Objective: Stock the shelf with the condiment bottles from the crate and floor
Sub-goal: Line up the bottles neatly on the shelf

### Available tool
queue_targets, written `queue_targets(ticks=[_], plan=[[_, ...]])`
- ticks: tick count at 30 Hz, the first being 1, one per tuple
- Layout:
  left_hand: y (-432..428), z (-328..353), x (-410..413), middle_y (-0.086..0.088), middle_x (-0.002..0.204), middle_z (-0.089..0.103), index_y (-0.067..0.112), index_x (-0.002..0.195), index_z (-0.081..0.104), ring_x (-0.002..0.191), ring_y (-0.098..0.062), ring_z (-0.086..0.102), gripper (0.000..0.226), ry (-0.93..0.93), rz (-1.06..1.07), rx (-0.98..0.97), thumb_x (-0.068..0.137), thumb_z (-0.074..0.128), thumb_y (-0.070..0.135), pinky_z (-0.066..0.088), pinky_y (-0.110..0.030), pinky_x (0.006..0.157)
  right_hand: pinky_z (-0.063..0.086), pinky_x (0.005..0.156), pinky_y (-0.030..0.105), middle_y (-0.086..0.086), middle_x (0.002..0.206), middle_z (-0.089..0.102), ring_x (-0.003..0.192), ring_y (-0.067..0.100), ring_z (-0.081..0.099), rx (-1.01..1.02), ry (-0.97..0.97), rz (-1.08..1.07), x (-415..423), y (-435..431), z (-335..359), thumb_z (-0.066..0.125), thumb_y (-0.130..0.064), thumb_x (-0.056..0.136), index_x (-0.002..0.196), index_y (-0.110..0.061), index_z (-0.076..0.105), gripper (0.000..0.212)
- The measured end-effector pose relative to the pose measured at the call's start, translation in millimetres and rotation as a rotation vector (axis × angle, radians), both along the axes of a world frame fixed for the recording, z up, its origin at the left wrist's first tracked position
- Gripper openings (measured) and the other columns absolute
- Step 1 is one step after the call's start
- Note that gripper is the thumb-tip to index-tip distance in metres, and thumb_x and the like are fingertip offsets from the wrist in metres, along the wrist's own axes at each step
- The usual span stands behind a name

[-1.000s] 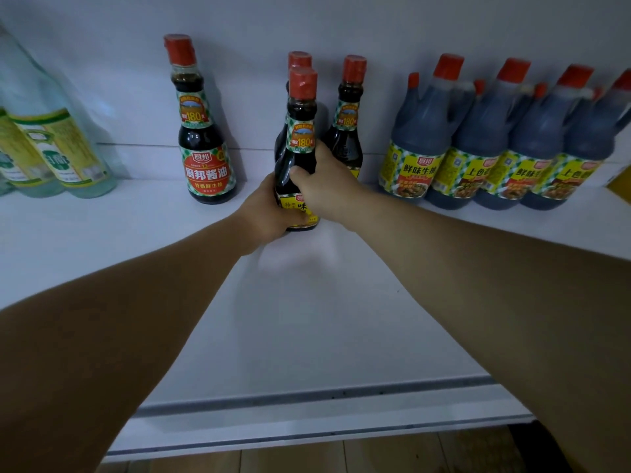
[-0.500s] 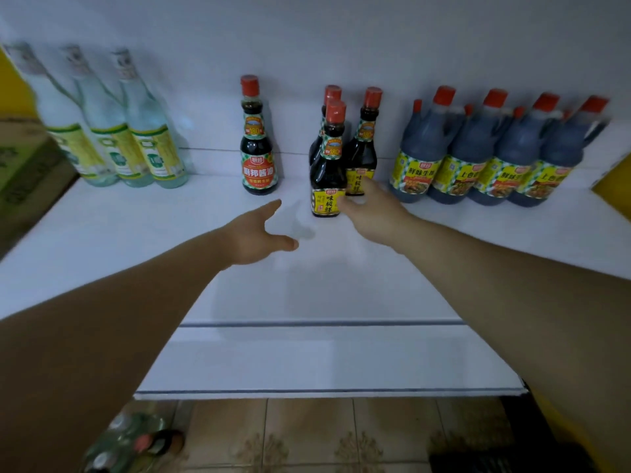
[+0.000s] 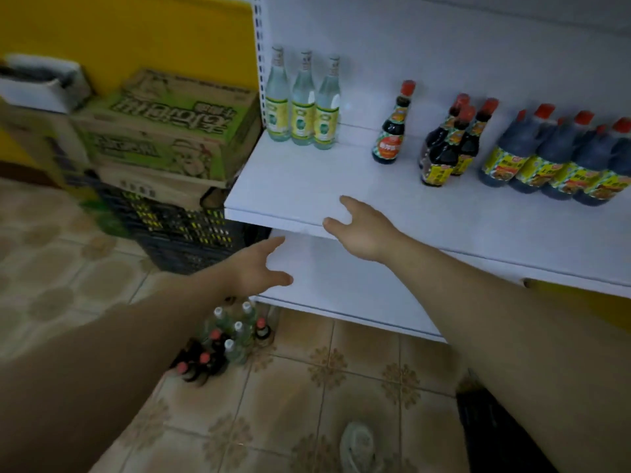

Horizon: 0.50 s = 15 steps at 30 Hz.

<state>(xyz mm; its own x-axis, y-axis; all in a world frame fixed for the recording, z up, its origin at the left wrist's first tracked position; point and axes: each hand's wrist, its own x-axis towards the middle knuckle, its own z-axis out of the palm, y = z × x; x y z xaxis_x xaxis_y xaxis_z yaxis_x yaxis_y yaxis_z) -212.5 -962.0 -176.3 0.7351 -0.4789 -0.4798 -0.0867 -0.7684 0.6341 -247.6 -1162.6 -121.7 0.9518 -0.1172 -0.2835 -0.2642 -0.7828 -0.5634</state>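
On the white shelf (image 3: 307, 186) stand three clear bottles with yellow-green labels (image 3: 302, 100), one dark soy sauce bottle (image 3: 392, 131), a cluster of three dark red-capped bottles (image 3: 447, 148) and several large handled jugs (image 3: 553, 158). My left hand (image 3: 259, 268) hangs open below the shelf's front edge, holding nothing. My right hand (image 3: 362, 227) is open over that front edge, also holding nothing. A group of several condiment bottles (image 3: 225, 339) stands on the tiled floor beneath my left forearm, partly hidden by it.
A dark plastic crate (image 3: 184, 230) sits left of the shelf under stacked cardboard boxes (image 3: 164, 131). A lower white shelf (image 3: 341, 288) juts out below. A shoe (image 3: 358, 445) shows on the floor, and a dark crate edge (image 3: 491, 431) at bottom right.
Both hands have let go of the front dark bottle and pulled back from the cluster to the shelf's front edge. The view has swung left and down, revealing the floor bottles and boxes.
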Motion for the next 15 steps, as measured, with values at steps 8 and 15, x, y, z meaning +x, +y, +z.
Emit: queue_targets(ticks=[8, 15], plan=[[129, -67, -32, -0.006, 0.153, 0.027, 0.023, 0.151, 0.012, 0.133, -0.025, 0.037, 0.083, 0.088, 0.140, 0.224, 0.087, 0.062, 0.041, 0.034, -0.028, 0.100, 0.017, 0.117, 0.033, 0.002, 0.161, 0.013, 0.147, 0.020, 0.014, -0.002, 0.139, 0.296, 11, 117, -89, 0.044, -0.048, 0.096, 0.153, -0.016, 0.013, 0.072], [170, -176, -24, -0.006, 0.157, 0.019, 0.024, 0.152, 0.009, 0.140, -0.026, 0.029, 0.087, 0.273, 0.306, 0.287, 0.087, 0.064, 0.040, 0.031, -0.030, 0.103, 0.029, 0.110, 0.036, 0.004, 0.157, 0.024, 0.142, 0.025, 0.026, 0.019, 0.298, 0.332, 47, 137, -213, 0.046, -0.047, 0.096, 0.151, -0.018, 0.019, 0.068]])
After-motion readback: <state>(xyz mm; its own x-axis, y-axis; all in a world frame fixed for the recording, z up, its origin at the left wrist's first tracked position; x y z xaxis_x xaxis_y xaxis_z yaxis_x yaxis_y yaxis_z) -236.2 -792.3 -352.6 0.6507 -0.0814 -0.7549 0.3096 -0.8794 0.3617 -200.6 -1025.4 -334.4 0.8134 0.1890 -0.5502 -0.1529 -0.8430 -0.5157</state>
